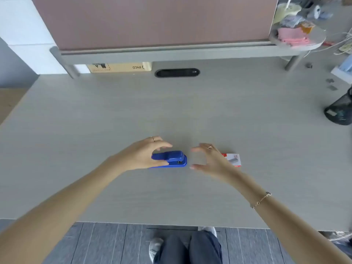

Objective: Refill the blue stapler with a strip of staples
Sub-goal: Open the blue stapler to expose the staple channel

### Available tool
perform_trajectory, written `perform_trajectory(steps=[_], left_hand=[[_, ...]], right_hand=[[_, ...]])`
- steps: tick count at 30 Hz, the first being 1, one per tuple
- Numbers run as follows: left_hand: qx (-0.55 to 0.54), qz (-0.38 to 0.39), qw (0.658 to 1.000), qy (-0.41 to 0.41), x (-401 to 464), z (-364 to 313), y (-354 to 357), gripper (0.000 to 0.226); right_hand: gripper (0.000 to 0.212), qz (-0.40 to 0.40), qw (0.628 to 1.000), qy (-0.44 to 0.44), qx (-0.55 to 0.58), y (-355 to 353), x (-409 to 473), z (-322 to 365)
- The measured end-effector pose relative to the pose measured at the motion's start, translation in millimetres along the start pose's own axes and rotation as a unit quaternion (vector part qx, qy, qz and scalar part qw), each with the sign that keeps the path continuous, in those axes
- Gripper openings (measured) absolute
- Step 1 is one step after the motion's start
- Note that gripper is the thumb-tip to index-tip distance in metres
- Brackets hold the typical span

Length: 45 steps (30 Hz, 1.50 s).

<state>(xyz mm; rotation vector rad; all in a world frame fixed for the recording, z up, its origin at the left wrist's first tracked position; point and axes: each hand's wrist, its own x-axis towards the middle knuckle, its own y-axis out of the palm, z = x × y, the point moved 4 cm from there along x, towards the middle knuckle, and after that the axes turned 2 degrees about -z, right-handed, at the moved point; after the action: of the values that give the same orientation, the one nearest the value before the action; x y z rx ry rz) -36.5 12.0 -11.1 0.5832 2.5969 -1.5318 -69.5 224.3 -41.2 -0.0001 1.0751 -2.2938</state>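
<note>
I see a wide desk (95,121) with a pale grey, faintly wood-grained top, matte and flat; its near edge runs across the bottom of the view, above dark grey plank flooring. At the far edge stands a dusty-pink partition panel (152,20) on a grey metal rail with round legs, and an oval black cable grommet (177,72) is sunk into the top just in front of it. A cardboard box (119,67) shows behind the far edge, left of the grommet. Toward the far right corner sits a round tray (297,35) of blurred clutter, and a black mesh container (340,109) lies at the right edge. The blue stapler (171,159), glossy plastic with a rounded top arm and flat base, lies near the middle of the desk, closer to the near edge. My left hand (144,155) is curled over its left end, fingers arched above and thumb along the near side; I cannot tell how firmly it grips. My right hand (211,159) is spread wide, holding nothing, just right of the stapler. Beside that hand, partly hidden by it, lies a small red-and-white staple box (233,159).
</note>
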Motion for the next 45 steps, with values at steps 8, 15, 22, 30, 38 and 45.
perform_trajectory(steps=[8,15,22,30,38,45], left_hand=[[0.075,-0.086,0.992,0.059,16,-1,17,0.023],[0.005,-0.131,0.989,0.067,17,-4,31,0.018],[-0.034,-0.152,0.985,0.079,20,1,32,0.013],[-0.117,-0.214,0.962,0.124,13,12,12,0.018],[-0.146,-0.222,0.961,0.081,-24,43,-23,0.027],[-0.08,-0.191,0.978,0.003,-48,88,-39,0.019]], right_hand=[[0.015,-0.096,0.989,-0.107,-0.026,22,19,-5],[0.004,-0.11,0.986,-0.064,0.103,32,11,-4],[0.012,-0.137,0.984,-0.082,0.079,38,20,-3],[0.028,-0.149,0.98,-0.132,-0.016,32,35,-9],[0.034,-0.151,0.977,-0.143,-0.048,29,35,-6],[0.023,-0.143,0.981,-0.13,-0.027,27,35,-3]])
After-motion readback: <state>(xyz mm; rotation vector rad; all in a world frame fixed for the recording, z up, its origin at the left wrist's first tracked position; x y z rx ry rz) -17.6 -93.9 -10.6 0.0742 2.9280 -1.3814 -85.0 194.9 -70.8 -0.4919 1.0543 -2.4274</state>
